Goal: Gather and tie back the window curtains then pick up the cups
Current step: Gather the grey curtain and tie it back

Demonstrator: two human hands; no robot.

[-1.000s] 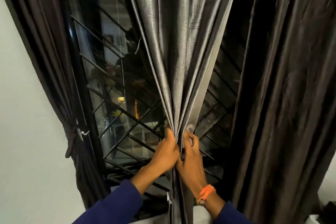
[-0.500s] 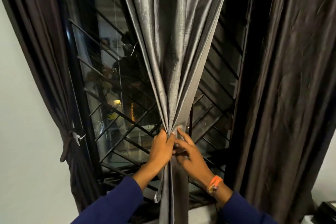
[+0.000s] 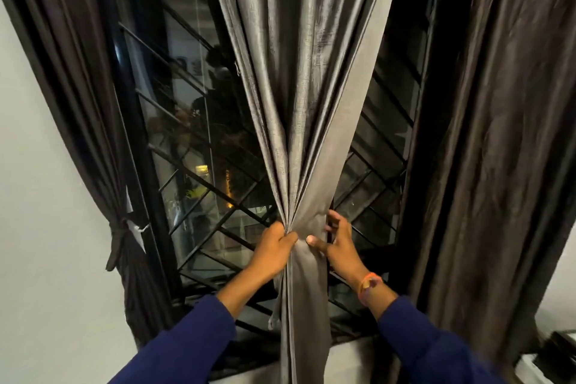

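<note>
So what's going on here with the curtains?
A person is gathering the grey middle curtain at the window. The left hand grips the bunched folds, while the right hand holds its right side, thumb on the cloth. The dark left curtain is already tied back; the dark right curtain hangs loose.

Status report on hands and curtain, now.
Left hand grips the bunched grey curtain. Right hand pinches its right side, fingers behind the fabric. Grey curtain not tied. Left dark curtain already tied. No cups visible.
</note>
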